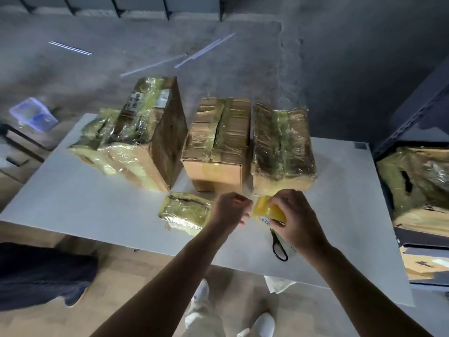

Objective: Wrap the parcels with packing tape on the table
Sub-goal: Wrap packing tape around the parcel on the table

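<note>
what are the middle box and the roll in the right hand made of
middle box: plain brown cardboard, matte on its bare front, glossy wrinkled tape over the top.
roll: yellowish glossy plastic tape, likely; lettering shows on its core, probably card.

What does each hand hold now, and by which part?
The right hand grips the yellow tape roll by its outer rim. The left hand curls beside it; whether it pinches the tape end cannot be told.

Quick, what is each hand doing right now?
Right hand: grips the yellow packing tape roll.
Left hand: curled beside the roll; any grip cannot be told.
</note>
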A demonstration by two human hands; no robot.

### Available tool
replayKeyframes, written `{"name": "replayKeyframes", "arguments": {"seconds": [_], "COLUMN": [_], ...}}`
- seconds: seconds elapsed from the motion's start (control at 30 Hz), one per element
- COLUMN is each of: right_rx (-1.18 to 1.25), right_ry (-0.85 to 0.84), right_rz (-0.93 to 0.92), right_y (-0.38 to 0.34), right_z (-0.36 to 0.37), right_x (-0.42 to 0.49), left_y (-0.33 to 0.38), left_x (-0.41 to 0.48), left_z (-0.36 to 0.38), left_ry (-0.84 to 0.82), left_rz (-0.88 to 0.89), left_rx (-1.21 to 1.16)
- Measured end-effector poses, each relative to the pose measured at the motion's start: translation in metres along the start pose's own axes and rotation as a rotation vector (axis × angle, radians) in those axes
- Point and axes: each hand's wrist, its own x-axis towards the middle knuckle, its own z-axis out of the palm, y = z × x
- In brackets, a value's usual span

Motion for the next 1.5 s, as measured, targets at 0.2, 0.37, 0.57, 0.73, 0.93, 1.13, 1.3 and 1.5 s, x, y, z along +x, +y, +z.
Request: {"name": "replayKeyframes", "arguments": {"seconds": [0.2, 0.37, 0.57, 0.73, 0.93, 1.13, 1.3, 1.5], "right_rx": [0.130, 0.408, 0.173, -0.230, -0.126, 0.012, -0.063, -0.267], "right_ry": [-0.093, -0.132, -0.234, -0.336, -0.396, -0.438, -0.525, -0.612], "right_rz": [-0.126, 0.130, -0.074, -0.159, 0.058, 0.088, 0.062, 0.002], "right_y": [-0.024, -0.054, -0.088, -0.116, -0.123, -0.134, -0.158, -0.169], "right_z": [0.001, 0.008, 0.023, 0.035, 0.043, 0.031, 0.044, 0.064], "right_x": [0.015, 0.030, 0.062, 0.090, 0.094, 0.103, 0.127, 0.141], "left_y": [-0.003, -0.003, -0.016, -0.031, -0.038, -0.039, -0.054, -0.076], "left_x": [-0.008, 0.002, 0.021, 0.041, 0.057, 0.061, 0.059, 0.057], "left_z": [-0.043, -0.094, -0.147, -0.184, -0.209, -0.222, -0.234, -0.241], "left_ry": [-0.029, -0.100, -0.172, -0.214, -0.268, -0.250, -0.094, 0.041], "left_rz": [-0.026, -0.026, -0.025, 0.003, -0.044, -0.049, -0.101, -0.103], "left_rx": [-0.116, -0.155, -0.103, -0.071, -0.128, -0.181, -0.123, -0.063]}}
